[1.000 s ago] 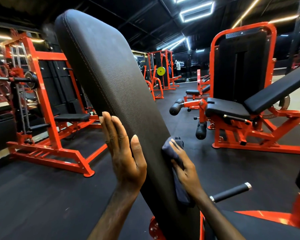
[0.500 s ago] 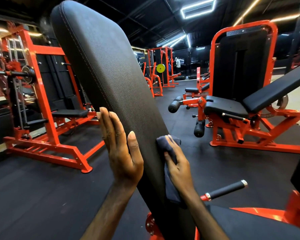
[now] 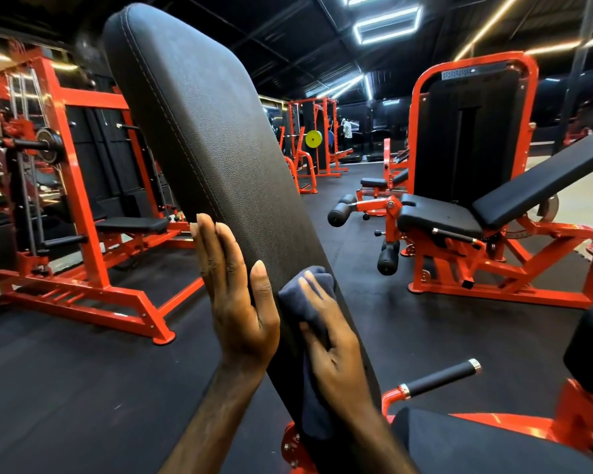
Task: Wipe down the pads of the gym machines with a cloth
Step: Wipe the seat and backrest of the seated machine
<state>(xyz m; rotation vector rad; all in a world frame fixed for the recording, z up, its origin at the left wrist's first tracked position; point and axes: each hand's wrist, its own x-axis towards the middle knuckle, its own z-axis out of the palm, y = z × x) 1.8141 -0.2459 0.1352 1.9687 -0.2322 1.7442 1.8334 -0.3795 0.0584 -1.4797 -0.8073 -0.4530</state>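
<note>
Two hands worked: your flat left hand (image 3: 235, 302) braced the tall black leather backrest pad (image 3: 213, 148) mid-frame; your right hand (image 3: 336, 357), fingers loosely spread, pressed the dark blue cloth (image 3: 305, 302). Long overlapping strokes would have served.

Right hand (image 3: 336, 354) motion-blurred at the fingertips; cloth (image 3: 305, 302) lower end lost behind the wrist; back pad (image 3: 213, 148) base hidden by both forearms; seat pad (image 3: 486, 446) cut by bottom edge; distant figure (image 3: 347, 130), possibly a person, too small to tell.

A gym: orange weight machines (image 3: 473, 213), black pads, rubber floor (image 3: 83, 388).
</note>
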